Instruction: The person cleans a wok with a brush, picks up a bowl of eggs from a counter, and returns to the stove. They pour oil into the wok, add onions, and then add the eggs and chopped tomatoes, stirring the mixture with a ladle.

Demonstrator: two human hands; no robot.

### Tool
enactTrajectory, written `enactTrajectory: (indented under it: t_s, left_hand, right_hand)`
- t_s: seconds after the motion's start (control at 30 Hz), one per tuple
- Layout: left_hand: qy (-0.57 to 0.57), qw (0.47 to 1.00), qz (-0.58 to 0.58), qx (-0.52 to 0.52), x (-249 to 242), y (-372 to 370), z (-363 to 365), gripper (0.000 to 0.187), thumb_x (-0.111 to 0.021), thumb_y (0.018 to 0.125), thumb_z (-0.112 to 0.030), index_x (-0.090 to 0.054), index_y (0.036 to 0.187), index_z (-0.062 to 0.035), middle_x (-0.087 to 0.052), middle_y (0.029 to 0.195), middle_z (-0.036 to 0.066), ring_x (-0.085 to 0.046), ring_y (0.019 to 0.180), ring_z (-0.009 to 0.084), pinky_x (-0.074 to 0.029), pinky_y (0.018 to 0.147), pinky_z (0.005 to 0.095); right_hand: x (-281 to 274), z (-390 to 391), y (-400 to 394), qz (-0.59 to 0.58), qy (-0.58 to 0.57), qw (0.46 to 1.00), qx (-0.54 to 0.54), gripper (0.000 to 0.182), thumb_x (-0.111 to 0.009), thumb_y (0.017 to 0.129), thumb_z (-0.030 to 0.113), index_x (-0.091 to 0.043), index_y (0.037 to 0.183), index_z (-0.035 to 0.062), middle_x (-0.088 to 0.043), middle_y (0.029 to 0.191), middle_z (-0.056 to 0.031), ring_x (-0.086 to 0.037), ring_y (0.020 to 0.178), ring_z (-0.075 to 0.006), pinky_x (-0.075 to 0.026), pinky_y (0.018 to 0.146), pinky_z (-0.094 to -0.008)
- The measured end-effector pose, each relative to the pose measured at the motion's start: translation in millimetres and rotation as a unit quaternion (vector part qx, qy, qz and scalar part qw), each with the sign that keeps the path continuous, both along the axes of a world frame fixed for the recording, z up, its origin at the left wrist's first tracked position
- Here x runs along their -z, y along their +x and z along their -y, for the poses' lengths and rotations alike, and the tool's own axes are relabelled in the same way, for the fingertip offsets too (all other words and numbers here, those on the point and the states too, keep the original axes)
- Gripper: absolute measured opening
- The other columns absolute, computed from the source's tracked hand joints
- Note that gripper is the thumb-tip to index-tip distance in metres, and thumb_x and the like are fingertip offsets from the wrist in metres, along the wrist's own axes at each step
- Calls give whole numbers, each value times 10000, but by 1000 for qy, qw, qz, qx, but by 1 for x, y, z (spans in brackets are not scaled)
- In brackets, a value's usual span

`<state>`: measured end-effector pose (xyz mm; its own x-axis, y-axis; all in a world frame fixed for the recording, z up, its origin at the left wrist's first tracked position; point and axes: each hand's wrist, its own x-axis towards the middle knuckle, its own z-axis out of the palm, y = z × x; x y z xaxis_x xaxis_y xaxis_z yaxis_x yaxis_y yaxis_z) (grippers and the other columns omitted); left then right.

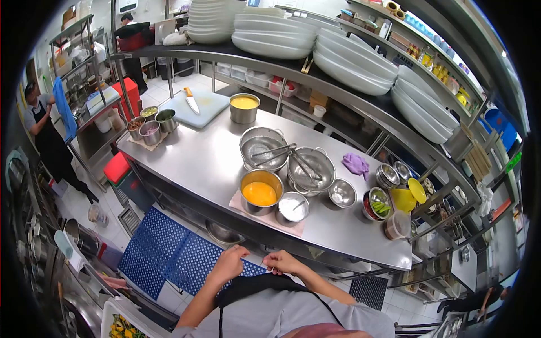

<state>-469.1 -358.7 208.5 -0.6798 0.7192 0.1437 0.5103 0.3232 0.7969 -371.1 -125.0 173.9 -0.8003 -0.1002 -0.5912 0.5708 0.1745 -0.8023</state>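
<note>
Both hands are in front of my waist, over the top of my black apron (253,286) and short of the steel table. My left hand (228,263) has its fingers curled in; anything in them is hidden. A little to its right, my right hand (283,262) is closed with thumb and fingertips together, and what they hold is too small to tell. Nearest on the table are a steel pot of orange liquid (261,193) and a steel bowl of white powder or cream (293,208) with a utensil in it, both on a folded cloth (242,204).
Behind them stand two steel colanders (262,143) with tongs (293,153) across them. A knife (191,102) rests on a cutting board (204,115) beside a pot of yellow liquid (244,108). White plates (273,36) fill the overhead shelf. Another person (42,124) stands at left.
</note>
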Motion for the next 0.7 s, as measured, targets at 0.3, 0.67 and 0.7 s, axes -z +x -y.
enactTrajectory:
  t_s: [0.3, 0.67, 0.7]
  left_hand:
    - [-7, 996, 21, -81, 26, -26, 24, 183, -596, 799, -42, -678, 957, 1, -702, 901, 199, -700, 845, 342, -553, 760, 426]
    - [-279, 915, 248, -151, 261, -24, 135, 264, -638, 834, -262, -733, 756, -29, -703, 699, 162, -706, 663, 282, -565, 693, 396]
    - [-330, 884, 289, -159, 264, -17, 143, 290, -631, 841, -281, -736, 758, -23, -705, 704, 164, -710, 677, 275, -568, 710, 396]
  right_hand:
    - [-2, -11, -3, 1, 24, 998, 64, 278, -657, 959, 286, -693, 1086, 42, -654, 786, -22, -597, 609, -83, -477, 496, -229]
    - [17, -120, 14, -171, 352, 869, 302, 305, -621, 941, 285, -693, 829, 11, -651, 635, -94, -617, 582, -166, -480, 538, -350]
    - [16, -132, 18, -201, 394, 830, 341, 354, -594, 952, 312, -680, 799, 5, -650, 626, -136, -640, 583, -237, -490, 566, -404]
